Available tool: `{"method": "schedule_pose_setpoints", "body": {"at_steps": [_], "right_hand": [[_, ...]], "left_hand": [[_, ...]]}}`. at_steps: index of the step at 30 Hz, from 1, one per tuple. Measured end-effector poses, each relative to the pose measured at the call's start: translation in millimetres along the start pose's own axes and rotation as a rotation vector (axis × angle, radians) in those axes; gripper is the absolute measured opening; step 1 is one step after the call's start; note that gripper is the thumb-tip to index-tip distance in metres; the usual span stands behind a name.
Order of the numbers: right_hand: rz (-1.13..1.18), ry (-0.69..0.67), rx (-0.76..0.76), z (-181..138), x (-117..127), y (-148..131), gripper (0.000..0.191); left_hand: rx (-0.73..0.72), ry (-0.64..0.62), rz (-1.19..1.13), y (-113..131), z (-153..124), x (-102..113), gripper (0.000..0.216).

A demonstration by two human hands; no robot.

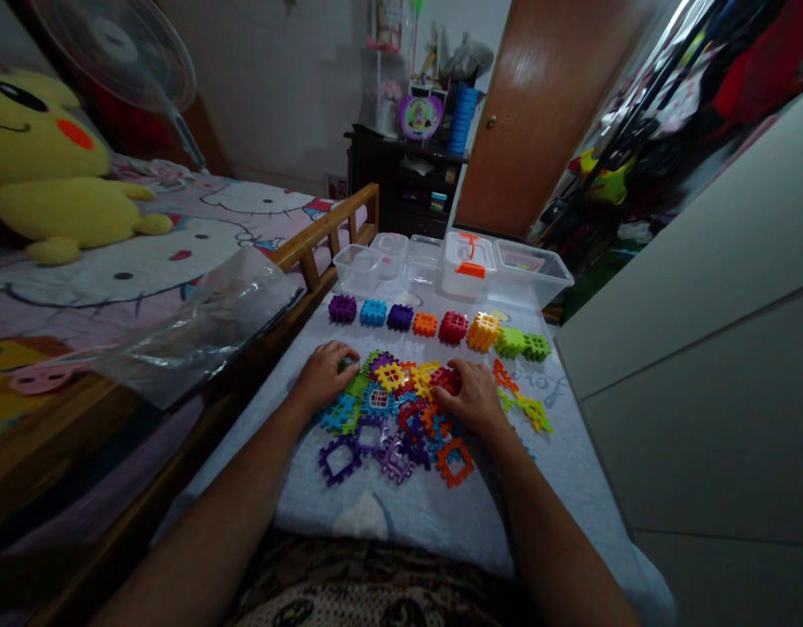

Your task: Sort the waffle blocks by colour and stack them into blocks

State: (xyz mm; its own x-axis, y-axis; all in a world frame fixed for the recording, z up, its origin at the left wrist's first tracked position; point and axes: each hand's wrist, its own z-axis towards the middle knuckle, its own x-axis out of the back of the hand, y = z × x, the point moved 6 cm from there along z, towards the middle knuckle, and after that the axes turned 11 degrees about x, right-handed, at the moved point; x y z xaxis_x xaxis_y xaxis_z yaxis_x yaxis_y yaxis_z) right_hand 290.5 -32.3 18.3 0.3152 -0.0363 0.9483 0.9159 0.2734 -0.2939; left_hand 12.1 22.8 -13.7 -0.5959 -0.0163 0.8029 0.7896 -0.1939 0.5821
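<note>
A loose pile of flat plastic interlocking building pieces [371, 433] in several colours lies on the cloth in front of me. My left hand [324, 376] is at the pile's left edge, fingers curled beside a green piece [357, 385]; what is between the fingertips is too dark to make out. At the right side of the pile, my right hand [475, 394] has its thumb and fingers around a red building piece [446, 380]. Yellow window-like pieces [391, 376] lie between the hands. Purple square frames [340, 460] and an orange frame [455, 461] are nearest me.
Behind the pile runs a row of same-colour stacks, including a purple stack [342, 308] and a yellow stack [483, 332]. Clear plastic boxes [532, 274] stand at the back. A wooden bed rail [323, 233] borders the left, a white cabinet [702, 348] the right.
</note>
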Motion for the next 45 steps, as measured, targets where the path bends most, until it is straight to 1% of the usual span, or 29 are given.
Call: {"method": "schedule_pose_setpoints", "body": {"at_steps": [10,16,18,21,23,26,29,32,34,39,42,45], "right_hand": [[-0.039,0.031,0.001,3,-1,-2,0.046],[0.036,0.096,0.024,1,-1,-1,0.044],[0.066,0.146,0.057,1,6,0,0.044],[0.077,0.213,0.114,5,26,4,0.046],[0.052,0.242,0.132,15,42,9,0.046],[-0.01,0.286,0.161,41,62,18,0.049],[-0.064,0.256,0.15,72,66,30,0.052],[-0.095,0.205,0.137,95,59,41,0.051],[-0.11,0.171,0.146,104,53,45,0.049],[-0.144,0.097,0.13,108,43,52,0.049],[-0.145,0.084,0.12,109,40,52,0.049],[-0.138,0.091,0.102,109,40,51,0.054]], "left_hand": [[-0.005,0.007,0.002,-2,1,-1,0.022],[-0.002,0.002,0.003,-2,1,-1,0.023],[0.005,0.005,-0.003,-2,0,-1,0.023],[0.012,0.008,-0.012,-1,0,-1,0.021],[0.01,0.008,-0.014,-1,1,-1,0.021],[0.008,0.006,-0.016,0,1,0,0.021],[0.014,0.008,-0.022,0,1,0,0.022],[0.015,0.011,-0.026,1,0,1,0.021],[0.013,0.015,-0.024,0,0,1,0.021],[0.007,0.017,-0.023,-1,0,0,0.018],[0.014,0.014,-0.017,-1,1,0,0.017],[0.023,0.015,-0.012,-1,1,0,0.016]]}}
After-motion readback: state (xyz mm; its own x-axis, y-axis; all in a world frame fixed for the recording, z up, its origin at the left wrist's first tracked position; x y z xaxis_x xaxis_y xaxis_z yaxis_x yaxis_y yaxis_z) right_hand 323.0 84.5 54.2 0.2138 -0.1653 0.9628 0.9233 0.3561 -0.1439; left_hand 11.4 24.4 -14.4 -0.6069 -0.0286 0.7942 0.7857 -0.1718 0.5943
